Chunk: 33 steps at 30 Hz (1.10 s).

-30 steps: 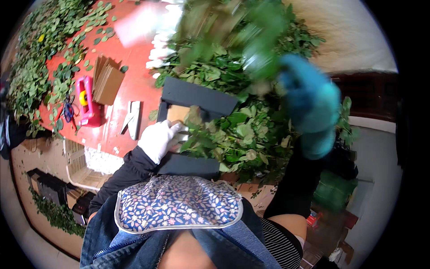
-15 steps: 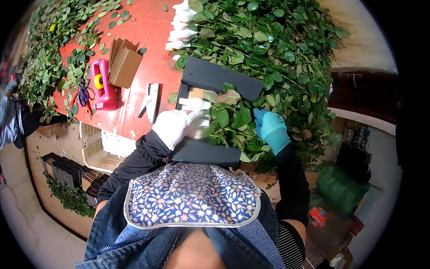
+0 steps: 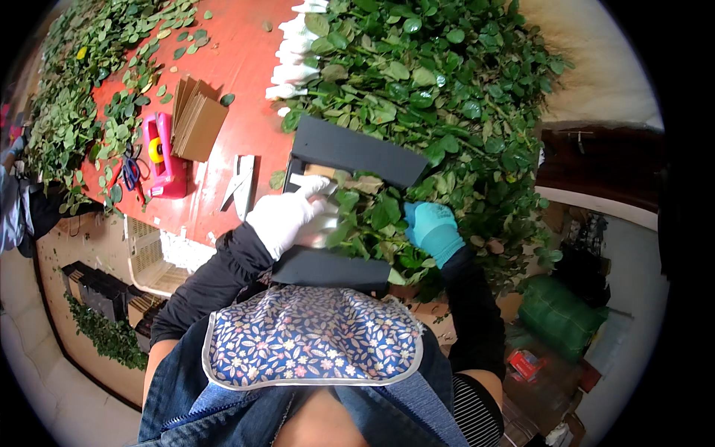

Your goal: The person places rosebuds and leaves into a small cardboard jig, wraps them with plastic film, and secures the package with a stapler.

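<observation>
In front of me a black box [image 3: 360,153] lies open on the red table, its two dark side panels flanking a bunch of leafy stems [image 3: 383,212]. White-sleeved flower heads [image 3: 319,232] sit at the bunch's left end. My left hand [image 3: 281,222], in a white glove, has its fingers bent over one of these heads; white against white, the fingertips are hard to make out. At the right side of the box, my right hand [image 3: 432,229] in a turquoise glove is closed round the leafy stems. Leaves hide its fingertips.
Beyond the box lies a big pile of leafy stems [image 3: 447,97] with white-sleeved heads [image 3: 294,71]. Left on the table are a folding white-handled tool [image 3: 240,185], a pink tape dispenser [image 3: 165,160], cardboard pieces [image 3: 199,123] and scissors [image 3: 132,171]. A crate [image 3: 145,253] stands below the edge.
The whole view has shifted slightly. My right hand has moved a little left, closer in to the box. My left hand stays at the white-sleeved heads.
</observation>
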Motion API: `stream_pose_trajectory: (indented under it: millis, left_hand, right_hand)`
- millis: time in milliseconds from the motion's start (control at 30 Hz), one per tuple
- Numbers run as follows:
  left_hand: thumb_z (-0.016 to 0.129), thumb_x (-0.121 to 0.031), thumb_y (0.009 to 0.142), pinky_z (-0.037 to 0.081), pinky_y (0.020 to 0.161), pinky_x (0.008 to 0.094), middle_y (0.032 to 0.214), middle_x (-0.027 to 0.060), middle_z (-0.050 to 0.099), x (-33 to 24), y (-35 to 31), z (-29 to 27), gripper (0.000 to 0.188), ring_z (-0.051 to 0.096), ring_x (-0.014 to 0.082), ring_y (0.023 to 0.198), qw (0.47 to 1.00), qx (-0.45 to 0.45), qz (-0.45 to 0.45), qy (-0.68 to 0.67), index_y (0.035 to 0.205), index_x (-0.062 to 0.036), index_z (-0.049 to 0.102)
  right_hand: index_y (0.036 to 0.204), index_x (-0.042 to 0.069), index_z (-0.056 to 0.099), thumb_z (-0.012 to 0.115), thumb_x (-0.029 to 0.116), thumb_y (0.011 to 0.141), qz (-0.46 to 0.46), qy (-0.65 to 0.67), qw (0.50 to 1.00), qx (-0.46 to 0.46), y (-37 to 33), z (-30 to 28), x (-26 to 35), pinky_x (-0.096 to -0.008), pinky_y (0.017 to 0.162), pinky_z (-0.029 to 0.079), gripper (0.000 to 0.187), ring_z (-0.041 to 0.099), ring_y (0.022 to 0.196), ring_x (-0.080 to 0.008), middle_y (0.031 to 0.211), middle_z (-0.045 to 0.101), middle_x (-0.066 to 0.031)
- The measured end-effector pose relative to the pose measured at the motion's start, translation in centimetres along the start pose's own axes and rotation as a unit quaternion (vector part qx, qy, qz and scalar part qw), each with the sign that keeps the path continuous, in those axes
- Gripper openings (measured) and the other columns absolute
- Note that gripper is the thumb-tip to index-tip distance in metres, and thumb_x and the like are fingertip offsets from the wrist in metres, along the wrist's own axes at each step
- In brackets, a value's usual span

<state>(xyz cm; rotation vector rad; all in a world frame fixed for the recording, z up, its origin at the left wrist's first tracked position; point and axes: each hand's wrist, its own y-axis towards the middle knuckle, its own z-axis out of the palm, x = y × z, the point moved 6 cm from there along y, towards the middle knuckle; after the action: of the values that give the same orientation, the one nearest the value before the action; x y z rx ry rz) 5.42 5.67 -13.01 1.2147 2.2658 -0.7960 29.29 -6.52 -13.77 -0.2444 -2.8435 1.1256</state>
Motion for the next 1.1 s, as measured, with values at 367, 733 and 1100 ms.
stream_pose_trajectory:
  millis: [367, 733, 1100]
  left_hand:
    - [0.074, -0.026, 0.081, 0.057, 0.068, 0.0372, 0.146, 0.0128, 0.045, -0.6, -0.5, -0.1, 0.035, 0.069, 0.0283, 0.089, 0.996, -0.017, 0.068, 0.050, 0.109, -0.0104, 0.059]
    - [0.071, -0.027, 0.083, 0.056, 0.062, 0.0369, 0.145, 0.0101, 0.046, -0.4, -0.4, 0.7, 0.034, 0.070, 0.0266, 0.085, 0.993, 0.005, 0.037, 0.115, 0.113, -0.0168, 0.060]
    - [0.064, -0.017, 0.085, 0.056, 0.072, 0.0415, 0.145, 0.0156, 0.044, -0.6, -0.5, 0.4, 0.021, 0.069, 0.0300, 0.088, 0.998, -0.012, 0.055, 0.035, 0.104, -0.0101, 0.059]
  right_hand:
    - [0.114, 0.004, 0.067, 0.068, 0.025, 0.085, -0.068, 0.181, 0.978, -0.074, -1.4, -7.4, -2.5, -0.0413, 0.075, 0.055, 0.035, 0.069, 0.083, -0.0312, 0.096, 0.069, -0.0191]
    - [0.118, 0.001, 0.060, 0.055, 0.017, 0.093, -0.005, -0.031, 0.993, -0.111, 21.8, -11.7, 0.7, -0.0472, 0.075, 0.054, 0.030, 0.067, 0.089, -0.0395, 0.098, 0.068, -0.0235]
    - [0.098, 0.009, 0.065, 0.058, 0.024, 0.092, -0.025, -0.035, 0.985, -0.166, 16.8, -15.0, 1.2, -0.0480, 0.069, 0.052, 0.018, 0.067, 0.078, -0.0351, 0.083, 0.068, -0.0151]
